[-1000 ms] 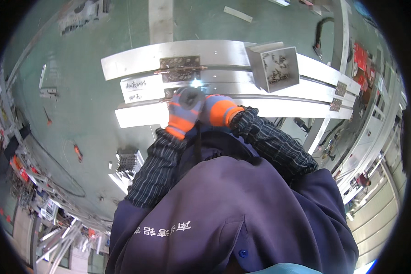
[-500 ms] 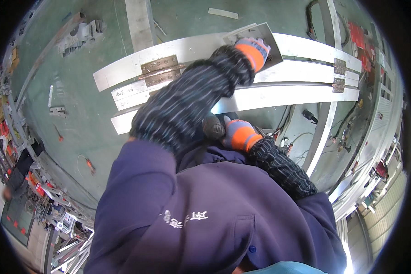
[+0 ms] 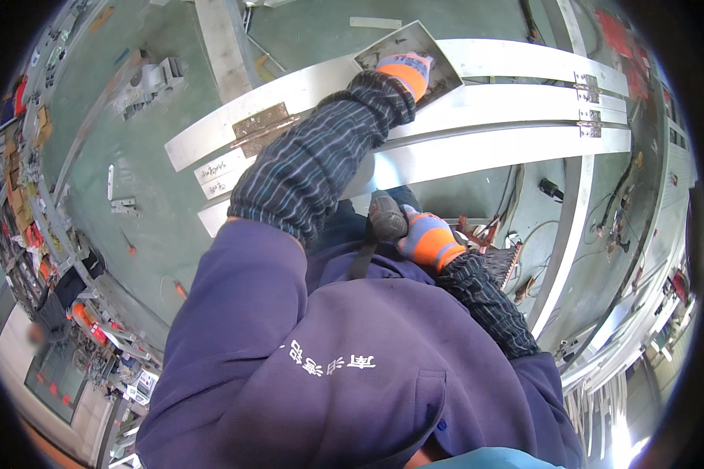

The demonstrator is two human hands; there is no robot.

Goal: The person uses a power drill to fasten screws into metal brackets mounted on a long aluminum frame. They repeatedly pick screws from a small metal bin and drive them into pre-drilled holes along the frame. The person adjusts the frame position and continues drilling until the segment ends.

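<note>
My left hand (image 3: 405,73), in a grey and orange glove, reaches into a shallow metal tray (image 3: 443,69) with small dark pieces in it. Its fingers point down and are mostly hidden, so their grip cannot be made out. The tray rests tilted across the far pale metal bars (image 3: 524,59). Close to my body, my right hand (image 3: 429,236), gloved alike, is closed on a dark power drill (image 3: 387,217). The drill points away from me, and a bright bluish spot lies on the nearest bar (image 3: 493,152) ahead of it.
Brown hinges (image 3: 262,127) join the bars at the left, with more hinges (image 3: 589,123) at the right. A square metal beam (image 3: 563,242) passes under the right end. Cables (image 3: 516,191) and a black plug (image 3: 550,189) lie at the right. A flat strip (image 3: 375,23) lies beyond.
The tray and my left hand have shifted left along the bars, and the tray has turned slightly. My right hand still holds the drill. The whole view has swung a little.
</note>
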